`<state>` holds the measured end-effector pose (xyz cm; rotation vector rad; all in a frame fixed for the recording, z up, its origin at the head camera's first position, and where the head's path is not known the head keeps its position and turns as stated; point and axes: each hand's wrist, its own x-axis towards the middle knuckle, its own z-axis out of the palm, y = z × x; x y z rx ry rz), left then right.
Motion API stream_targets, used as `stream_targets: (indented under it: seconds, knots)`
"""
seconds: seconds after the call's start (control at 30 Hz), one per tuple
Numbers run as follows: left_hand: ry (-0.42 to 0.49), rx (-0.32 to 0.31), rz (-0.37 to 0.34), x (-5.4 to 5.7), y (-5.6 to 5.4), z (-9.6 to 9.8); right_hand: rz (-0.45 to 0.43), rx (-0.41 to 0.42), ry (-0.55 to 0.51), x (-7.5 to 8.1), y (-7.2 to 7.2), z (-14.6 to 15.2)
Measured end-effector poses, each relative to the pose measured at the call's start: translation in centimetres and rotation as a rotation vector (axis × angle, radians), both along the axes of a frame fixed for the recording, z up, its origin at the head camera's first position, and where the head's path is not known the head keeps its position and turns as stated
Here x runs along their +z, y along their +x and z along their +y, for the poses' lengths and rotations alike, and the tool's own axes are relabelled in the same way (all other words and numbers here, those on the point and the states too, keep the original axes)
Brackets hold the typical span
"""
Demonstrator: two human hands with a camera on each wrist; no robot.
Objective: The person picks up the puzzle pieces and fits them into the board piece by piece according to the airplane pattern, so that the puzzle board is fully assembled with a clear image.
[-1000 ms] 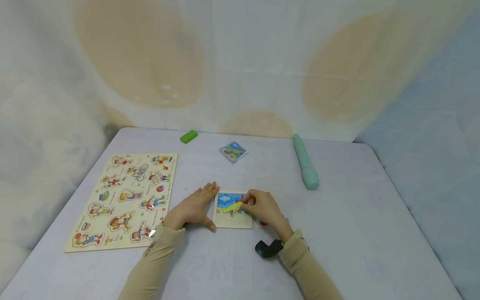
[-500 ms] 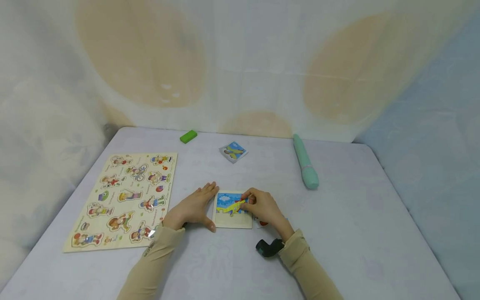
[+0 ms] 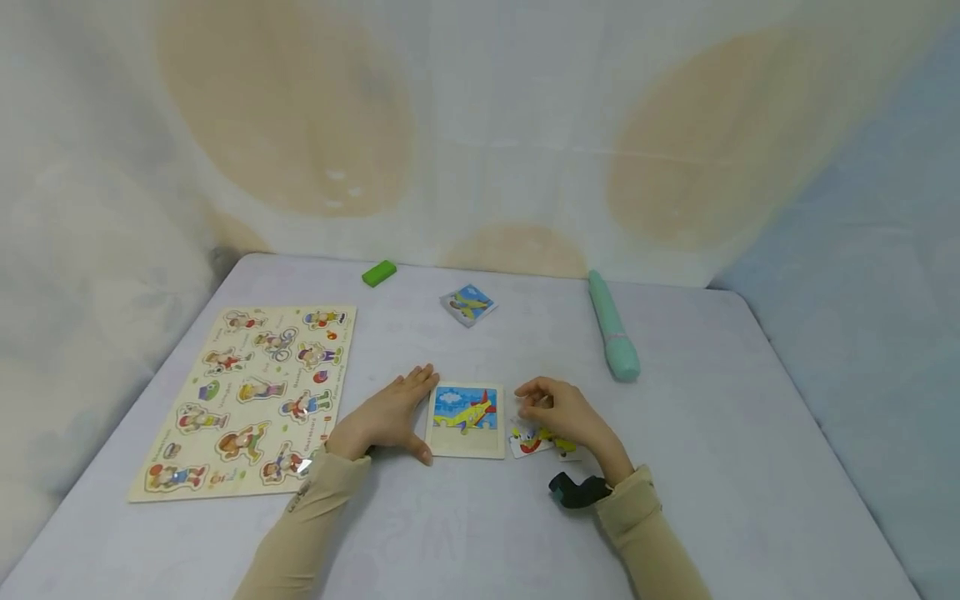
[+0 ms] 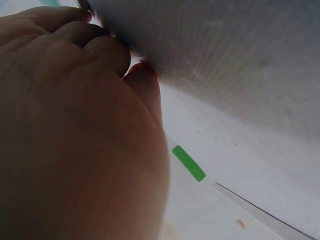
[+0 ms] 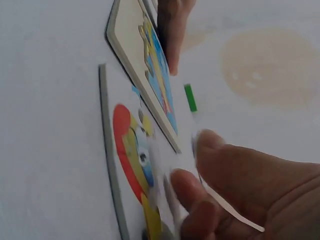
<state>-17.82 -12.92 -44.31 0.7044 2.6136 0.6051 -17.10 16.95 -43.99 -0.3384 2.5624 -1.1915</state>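
Observation:
A small wooden jigsaw board (image 3: 468,446) lies at the middle of the table. Blue sky and a yellow airplane with a red tail fill its upper half; the lower half is bare wood. My left hand (image 3: 386,417) lies spread along its left edge. To its right, my right hand (image 3: 566,412) hovers with bent fingers over a white tile (image 3: 527,442) bearing a red and yellow cartoon. Yellow pieces (image 3: 564,446) show partly under that hand. In the right wrist view, a gap separates thumb and fingers close beside the tile (image 5: 132,160).
On the left lies a large wooden board (image 3: 247,400) with pictures of several children. Behind are a green block (image 3: 379,273) and a small airplane picture card (image 3: 469,304). A mint-green tapered stick (image 3: 613,329) lies at the back right.
My right hand has let go of the jigsaw piece at the board's right side and moved right, over the loose pieces. The airplane's red tail now shows. My left hand stays put.

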Motion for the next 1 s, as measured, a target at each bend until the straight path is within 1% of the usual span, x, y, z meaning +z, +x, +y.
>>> stream_targets:
  seconds: [0.13,0.2,0.3,0.37,0.43,0.53,0.87,1.0]
  knots:
    - [-0.007,0.003,-0.005,0.2,0.0,0.0,-0.038,0.137,0.004,0.2,0.4,1.5]
    - [-0.008,-0.002,-0.01,0.2,0.0,0.0,-0.057,0.186,0.022,0.4,0.7,1.9]
    - [-0.003,-0.006,-0.007,0.1,0.0,0.0,-0.049,0.25,0.072,0.7,0.9,1.8]
    - [-0.004,-0.007,-0.003,0.1,0.0,0.0,-0.023,0.272,0.1,0.7,1.1,1.5]
    - [-0.003,-0.005,-0.001,0.1,0.0,0.0,0.0,0.276,0.113,0.8,1.2,1.2]
    - [-0.005,-0.002,-0.002,0.0,0.0,0.0,0.02,0.257,0.122,0.7,1.2,0.8]
    - [-0.007,-0.001,-0.009,0.1,0.1,0.0,0.035,0.225,0.109,0.6,1.2,0.7]
    - [-0.013,-0.001,-0.007,0.1,0.0,0.1,0.017,0.197,0.085,0.4,1.1,0.6]
